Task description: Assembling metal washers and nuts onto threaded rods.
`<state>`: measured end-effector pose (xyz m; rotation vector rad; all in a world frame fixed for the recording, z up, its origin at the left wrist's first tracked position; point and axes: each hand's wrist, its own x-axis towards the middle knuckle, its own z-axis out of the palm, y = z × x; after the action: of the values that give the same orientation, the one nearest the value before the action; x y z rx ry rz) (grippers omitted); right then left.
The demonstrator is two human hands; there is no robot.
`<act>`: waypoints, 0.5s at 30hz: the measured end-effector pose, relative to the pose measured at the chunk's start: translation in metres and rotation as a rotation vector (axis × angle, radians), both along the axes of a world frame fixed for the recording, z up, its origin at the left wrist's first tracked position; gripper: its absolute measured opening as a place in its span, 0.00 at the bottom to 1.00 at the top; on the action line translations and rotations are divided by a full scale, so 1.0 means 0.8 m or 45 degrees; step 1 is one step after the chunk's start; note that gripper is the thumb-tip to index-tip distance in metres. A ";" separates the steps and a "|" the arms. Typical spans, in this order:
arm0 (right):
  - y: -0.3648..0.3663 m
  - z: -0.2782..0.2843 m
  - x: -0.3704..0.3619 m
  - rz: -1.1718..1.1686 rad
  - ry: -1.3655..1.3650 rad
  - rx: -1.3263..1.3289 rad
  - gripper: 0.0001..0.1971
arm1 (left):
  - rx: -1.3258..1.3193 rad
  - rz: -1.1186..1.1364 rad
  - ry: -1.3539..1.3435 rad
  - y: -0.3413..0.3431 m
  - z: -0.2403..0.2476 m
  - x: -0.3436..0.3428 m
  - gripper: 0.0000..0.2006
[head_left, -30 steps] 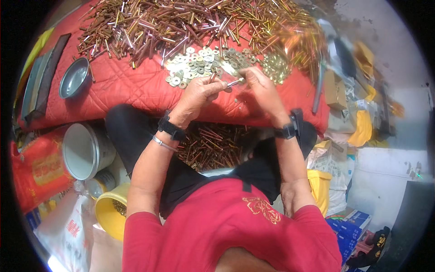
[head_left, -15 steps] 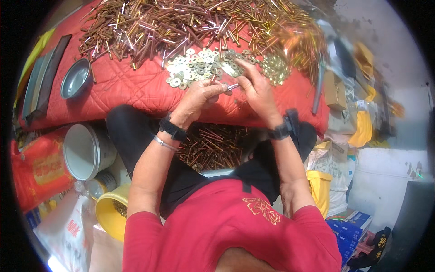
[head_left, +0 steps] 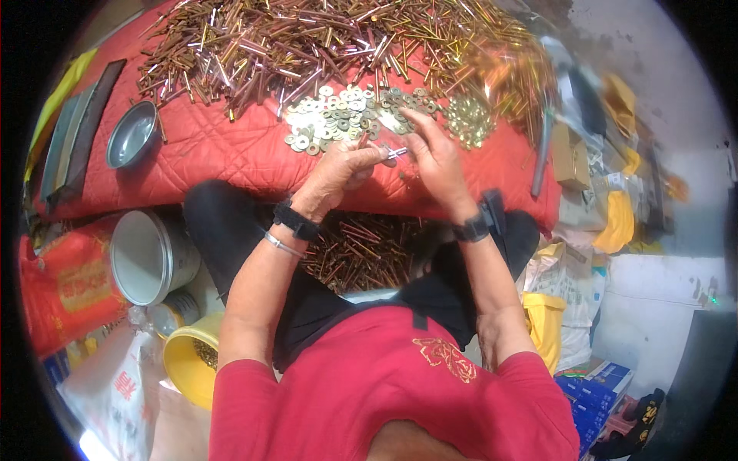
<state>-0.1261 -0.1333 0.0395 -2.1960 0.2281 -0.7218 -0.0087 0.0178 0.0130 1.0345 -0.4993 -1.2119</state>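
Note:
My left hand (head_left: 342, 169) is closed around a slim metal rod. The rod's shiny silver end (head_left: 396, 154) sticks out past the thumb, toward the right. Beside that end is my right hand (head_left: 438, 161), its index finger stretched forward and its thumb apart from it, close to the rod's tip. Whether the thumb touches the rod I cannot tell. Just beyond both hands lies a spread of flat round washers (head_left: 338, 115). To their right is a small heap of shiny yellowish pieces (head_left: 469, 121). A large pile of copper- and brass-coloured metal rods (head_left: 307, 46) covers the far side.
Everything lies on a red quilted cover (head_left: 207, 154). A metal bowl (head_left: 132, 134) stands at its left, near a long dark metal bar (head_left: 84, 131). More rods (head_left: 357, 250) lie below, between my knees. A white bucket (head_left: 142, 257) and a yellow bucket (head_left: 184, 369) are at left.
The rod's end has shifted slightly and shows a little differently beyond my left thumb. My right thumb and index finger have moved slightly; both hands stay nearly in place.

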 end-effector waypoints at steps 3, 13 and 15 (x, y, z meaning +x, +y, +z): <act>0.007 0.004 0.000 -0.059 0.009 -0.032 0.21 | 0.006 0.009 0.075 0.000 -0.005 0.000 0.09; 0.012 0.006 -0.001 -0.012 -0.054 -0.139 0.19 | 0.013 0.041 0.062 0.000 -0.004 0.003 0.08; 0.000 -0.002 -0.001 -0.007 0.035 -0.018 0.18 | 0.010 -0.022 0.016 -0.002 -0.002 0.000 0.09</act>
<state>-0.1266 -0.1330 0.0381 -2.2203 0.2434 -0.6983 -0.0087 0.0160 0.0110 1.0310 -0.4951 -1.2357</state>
